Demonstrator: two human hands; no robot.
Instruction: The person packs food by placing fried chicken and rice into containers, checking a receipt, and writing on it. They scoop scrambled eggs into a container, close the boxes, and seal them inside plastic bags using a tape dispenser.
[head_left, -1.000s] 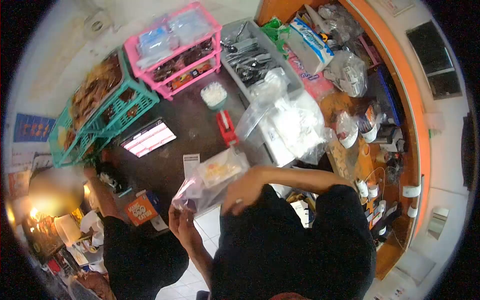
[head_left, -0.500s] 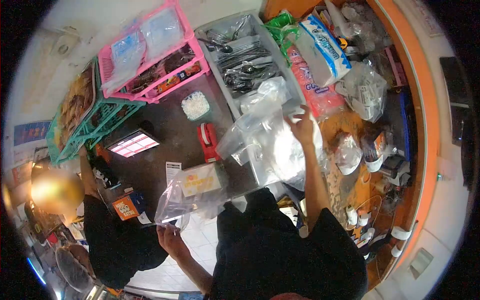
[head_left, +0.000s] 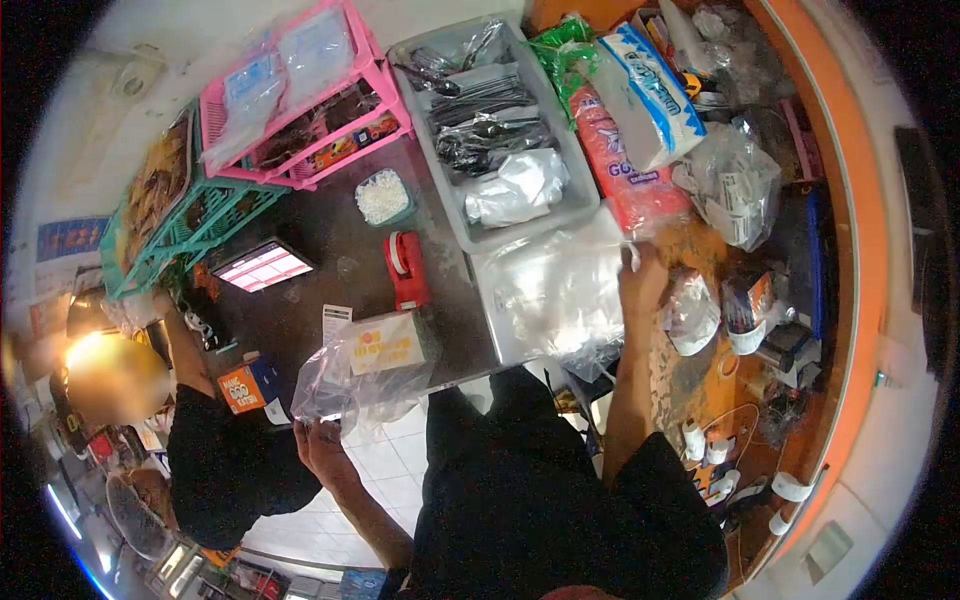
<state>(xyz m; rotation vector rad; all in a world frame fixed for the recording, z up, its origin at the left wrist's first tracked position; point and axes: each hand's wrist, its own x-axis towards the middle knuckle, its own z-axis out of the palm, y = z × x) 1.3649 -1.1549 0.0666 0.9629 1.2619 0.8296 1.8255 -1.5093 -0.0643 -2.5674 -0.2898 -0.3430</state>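
Note:
My left hand [head_left: 325, 452] is closed on the edge of a clear plastic bag [head_left: 325, 385] at the table's front edge. A white box with yellow print [head_left: 388, 345] lies at the bag's far end, seemingly inside it. My right hand [head_left: 643, 285] is at the right edge of a pile of clear plastic bags [head_left: 560, 290], its fingers curled in a pinch on the plastic. Just beyond the pile is a grey bin [head_left: 470, 235] holding packed black cutlery [head_left: 490, 110] and a white plastic bundle [head_left: 515, 188].
A red stapler-like tool [head_left: 406, 272], a tub of white pieces [head_left: 384, 198] and a lit tablet [head_left: 262, 266] are on the dark table. Pink baskets [head_left: 385, 85] and green baskets [head_left: 200, 235] stand at the back left. Another person's sleeve [head_left: 235, 470] is at left.
My right hand has moved right and nearer to me. The clear plastic that was raised over the grey bin now lies lower, on the pile. My left hand has shifted slightly left.

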